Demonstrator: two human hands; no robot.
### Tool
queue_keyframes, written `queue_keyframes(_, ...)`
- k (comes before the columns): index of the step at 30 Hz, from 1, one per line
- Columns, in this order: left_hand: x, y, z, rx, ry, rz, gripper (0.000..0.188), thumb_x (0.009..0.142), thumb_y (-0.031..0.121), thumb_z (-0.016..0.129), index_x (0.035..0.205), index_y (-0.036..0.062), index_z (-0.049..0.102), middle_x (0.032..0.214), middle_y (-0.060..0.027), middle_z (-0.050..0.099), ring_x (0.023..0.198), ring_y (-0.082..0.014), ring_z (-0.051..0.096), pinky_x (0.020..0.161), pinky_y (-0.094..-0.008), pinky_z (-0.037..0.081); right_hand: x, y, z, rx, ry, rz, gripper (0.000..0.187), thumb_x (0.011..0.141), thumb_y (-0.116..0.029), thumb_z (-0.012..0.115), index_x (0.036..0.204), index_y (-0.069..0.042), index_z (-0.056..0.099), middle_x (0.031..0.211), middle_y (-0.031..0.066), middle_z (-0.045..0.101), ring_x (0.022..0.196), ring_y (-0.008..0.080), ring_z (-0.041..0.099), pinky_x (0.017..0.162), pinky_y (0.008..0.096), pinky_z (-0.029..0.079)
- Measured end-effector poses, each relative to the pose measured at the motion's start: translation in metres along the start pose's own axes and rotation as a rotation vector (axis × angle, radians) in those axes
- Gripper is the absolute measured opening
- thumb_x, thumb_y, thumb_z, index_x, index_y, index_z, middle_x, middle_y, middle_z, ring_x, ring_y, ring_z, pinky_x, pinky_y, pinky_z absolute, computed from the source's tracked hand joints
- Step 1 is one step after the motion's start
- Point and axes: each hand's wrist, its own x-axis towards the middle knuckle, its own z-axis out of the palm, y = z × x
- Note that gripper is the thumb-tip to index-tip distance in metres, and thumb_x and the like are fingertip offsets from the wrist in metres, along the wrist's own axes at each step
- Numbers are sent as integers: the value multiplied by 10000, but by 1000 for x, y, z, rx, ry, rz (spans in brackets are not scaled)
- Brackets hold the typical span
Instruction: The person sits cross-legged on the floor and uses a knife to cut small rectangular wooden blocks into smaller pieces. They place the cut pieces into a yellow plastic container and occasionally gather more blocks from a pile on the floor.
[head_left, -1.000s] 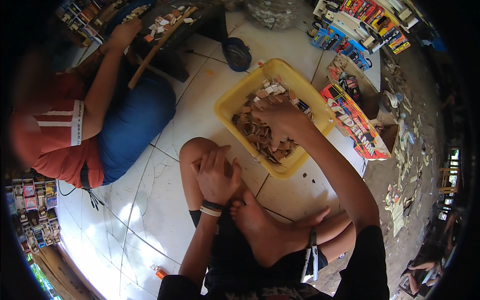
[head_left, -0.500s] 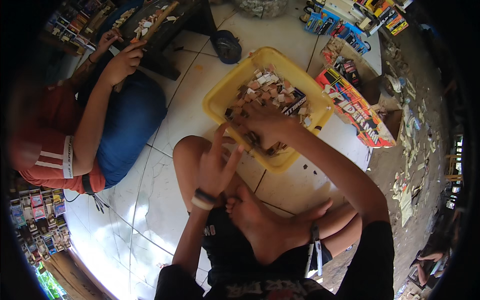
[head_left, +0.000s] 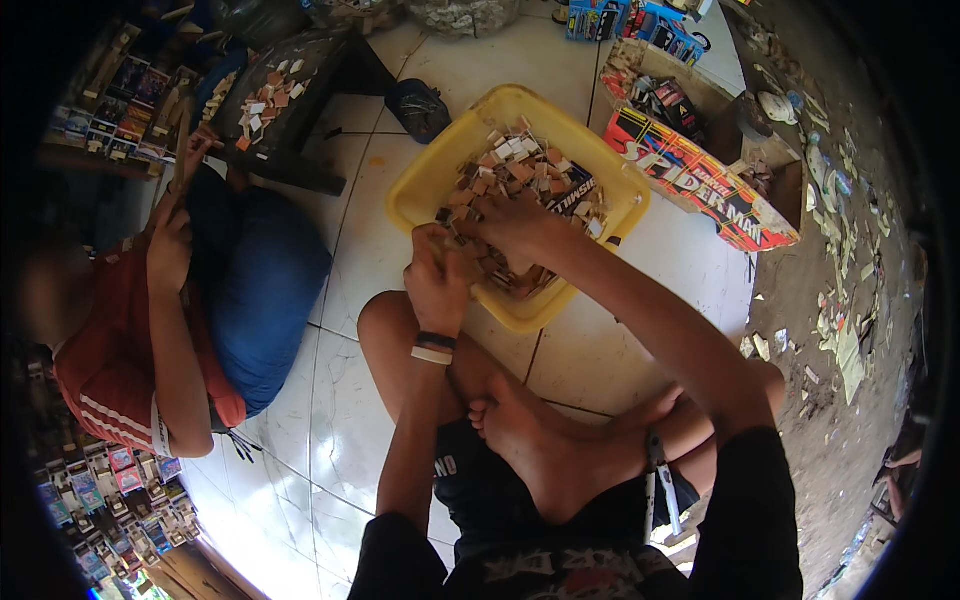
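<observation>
A yellow plastic basin [head_left: 625, 215] stands on the tiles in front of my crossed legs. Small flat pieces [head_left: 515, 172], brown, tan and white, are heaped inside it. My right hand [head_left: 520, 232] is over the heap with its fingers bent toward the left; their tips are partly hidden. Close beside it, at the basin's near left rim, my left hand [head_left: 437, 285] is closed with the fingers curled in. Whatever either hand grips is too small or covered to make out. A dark box with pale lettering [head_left: 575, 192] lies among the pieces, right of my right hand.
On the left a person in red [head_left: 115, 370] holds a long wooden stick [head_left: 180, 150] beside a low dark table [head_left: 310, 110] with similar pieces. An open printed carton [head_left: 700, 185] stands to the right. A dark sandal-like object [head_left: 418, 110] lies behind the basin. Scraps litter the ground at right.
My left hand has gone from spread fingers to closed, nearer my right hand. My right hand's fingers have drawn together over the heap. The other person's hands have moved off the table with the stick.
</observation>
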Motion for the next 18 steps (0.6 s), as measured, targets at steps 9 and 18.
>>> queue_keyframes(9,-3,-6,8,-29,46,31,217,965,92,542,1178,94,583,828,-173,679,722,-294,695,699,-411,548,-4,6,-4,142,-88,-27,829,593,-168,880,1378,-262,633,1223,96,690,1134,325,709,879,472,619)
queue_keyframes(18,-1,-6,9,-36,45,49,236,971,92,524,1201,88,573,798,-172,659,694,-295,661,687,-416,530,-34,19,-6,222,178,-201,655,605,-172,903,1237,-170,732,1017,113,746,1002,333,745,797,481,601)
